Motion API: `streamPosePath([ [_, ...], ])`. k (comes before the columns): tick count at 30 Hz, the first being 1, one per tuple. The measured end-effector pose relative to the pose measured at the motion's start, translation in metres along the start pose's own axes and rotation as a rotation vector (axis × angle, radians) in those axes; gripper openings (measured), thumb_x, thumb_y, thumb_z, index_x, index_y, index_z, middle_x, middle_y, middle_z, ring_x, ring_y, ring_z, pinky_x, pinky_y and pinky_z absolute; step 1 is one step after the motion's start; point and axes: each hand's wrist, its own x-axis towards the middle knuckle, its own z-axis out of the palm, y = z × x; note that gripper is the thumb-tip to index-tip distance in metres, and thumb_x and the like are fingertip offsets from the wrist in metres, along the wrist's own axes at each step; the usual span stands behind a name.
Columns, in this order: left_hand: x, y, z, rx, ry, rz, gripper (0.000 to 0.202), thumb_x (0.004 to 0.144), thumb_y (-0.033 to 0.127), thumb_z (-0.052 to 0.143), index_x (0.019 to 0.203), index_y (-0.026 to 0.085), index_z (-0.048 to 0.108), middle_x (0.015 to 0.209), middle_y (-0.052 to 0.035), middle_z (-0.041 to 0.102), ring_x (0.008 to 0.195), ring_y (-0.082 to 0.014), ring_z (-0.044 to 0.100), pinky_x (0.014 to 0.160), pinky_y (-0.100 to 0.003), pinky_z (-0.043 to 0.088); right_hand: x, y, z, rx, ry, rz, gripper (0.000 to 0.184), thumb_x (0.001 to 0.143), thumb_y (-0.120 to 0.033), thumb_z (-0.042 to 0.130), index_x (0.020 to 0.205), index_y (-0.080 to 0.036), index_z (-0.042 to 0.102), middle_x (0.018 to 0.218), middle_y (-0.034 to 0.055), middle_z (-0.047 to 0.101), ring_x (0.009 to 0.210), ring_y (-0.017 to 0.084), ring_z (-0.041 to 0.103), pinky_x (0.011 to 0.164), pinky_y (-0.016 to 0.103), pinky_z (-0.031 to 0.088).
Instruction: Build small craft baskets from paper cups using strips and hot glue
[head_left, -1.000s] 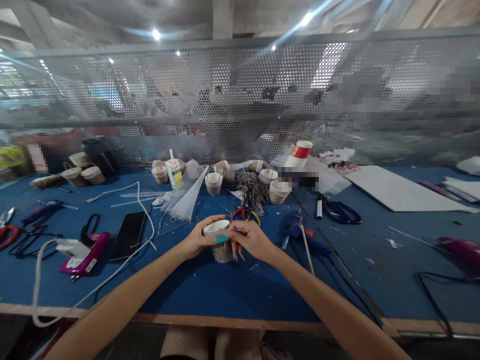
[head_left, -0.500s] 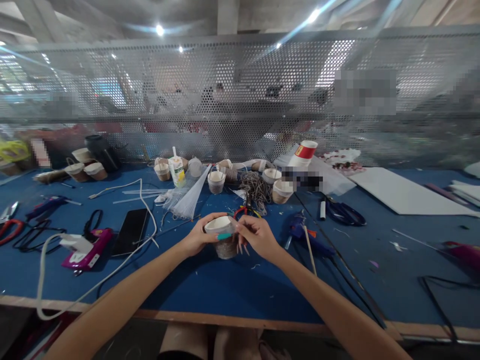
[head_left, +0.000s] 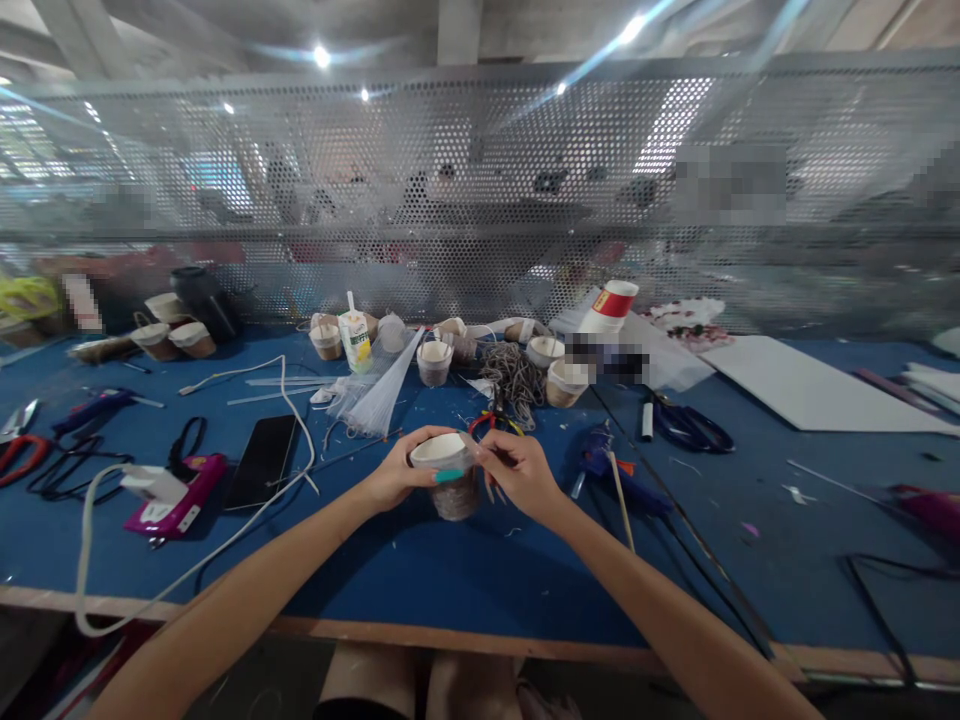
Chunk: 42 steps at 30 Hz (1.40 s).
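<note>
A small paper cup (head_left: 454, 498) with a white inside and grey-brown cord wound round its wall is held just above the blue table, its mouth tilted. My left hand (head_left: 405, 468) is closed round its left side, the thumb with a green nail lying across the front below the rim. At the cup's right edge my right hand (head_left: 514, 468) is closed in a pinch, the thumb against the forefinger by the rim. What sits between those fingertips is too small to make out. Right behind the hands lie pliers (head_left: 496, 422) with red and yellow handles.
Tangled grey cord (head_left: 514, 380), a cord-wrapped cup (head_left: 434, 364) and a juice carton (head_left: 355, 342) stand behind. Left are a phone (head_left: 262, 460) and a magenta glue gun (head_left: 176, 497) with white cable; right, a blue glue gun (head_left: 622, 480), a wooden stick (head_left: 622, 502) and scissors (head_left: 691, 427).
My right hand's fingers have shifted slightly at the cup's right rim and are curled a little more. The left hand keeps its hold on the cup.
</note>
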Motion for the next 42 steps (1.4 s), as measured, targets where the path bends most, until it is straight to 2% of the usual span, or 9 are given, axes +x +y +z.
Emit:
streamPosePath([
  [10,-0.001,0.002,-0.001,-0.028,-0.037,0.001,0.063,0.046,0.028,0.081,0.105,0.019,0.060,0.093,-0.0047,0.065,0.081,-0.0172,0.057,0.073,-0.025,0.041,0.000,0.001,0.005,-0.176,0.071,-0.098,0.047,0.081,-0.054,0.045,0.049,-0.019,0.042,0.043,-0.0024,0.040,0.044,0.009,0.038,0.045,0.022,0.031],
  [21,0.000,0.000,-0.010,-0.019,-0.056,-0.008,0.065,0.046,0.022,0.081,0.106,0.017,0.059,0.098,-0.0062,0.065,0.081,-0.0161,0.058,0.072,-0.023,0.043,0.001,0.015,0.013,-0.066,0.063,-0.122,0.043,0.081,-0.047,0.049,0.050,-0.017,0.042,0.045,-0.0043,0.037,0.047,0.008,0.035,0.046,0.021,0.028],
  [31,0.005,0.008,-0.021,0.220,-0.132,-0.034,0.072,0.040,0.015,0.083,0.108,0.020,0.058,0.107,-0.0049,0.057,0.094,-0.0182,0.054,0.084,-0.027,0.041,0.002,0.030,0.017,-0.091,-0.005,-0.239,0.041,0.082,-0.043,0.049,0.053,-0.017,0.042,0.051,-0.0036,0.041,0.049,0.007,0.038,0.049,0.019,0.030],
  [34,0.004,0.012,-0.023,0.221,-0.183,-0.076,0.077,0.044,0.016,0.082,0.116,0.022,0.054,0.113,-0.0058,0.055,0.100,-0.0208,0.052,0.085,-0.028,0.041,0.002,0.030,0.018,-0.154,0.000,-0.262,0.041,0.084,-0.043,0.047,0.053,-0.017,0.043,0.051,-0.0032,0.042,0.050,0.008,0.038,0.049,0.020,0.030],
  [38,-0.002,0.017,-0.017,0.181,-0.251,-0.145,0.083,0.054,0.021,0.078,0.128,0.025,0.040,0.118,-0.0064,0.055,0.101,-0.0213,0.053,0.083,-0.028,0.042,0.000,0.028,0.020,-0.208,-0.001,-0.281,0.041,0.085,-0.041,0.046,0.053,-0.017,0.043,0.052,-0.0024,0.044,0.050,0.008,0.040,0.049,0.020,0.030],
  [42,-0.006,0.017,-0.009,0.223,-0.210,-0.092,0.078,0.056,0.024,0.077,0.125,0.024,0.043,0.111,-0.0050,0.057,0.095,-0.0192,0.055,0.080,-0.027,0.042,-0.003,0.026,0.024,-0.240,-0.005,-0.285,0.040,0.085,-0.039,0.046,0.052,-0.017,0.042,0.050,-0.0031,0.042,0.048,0.008,0.038,0.049,0.020,0.030],
])
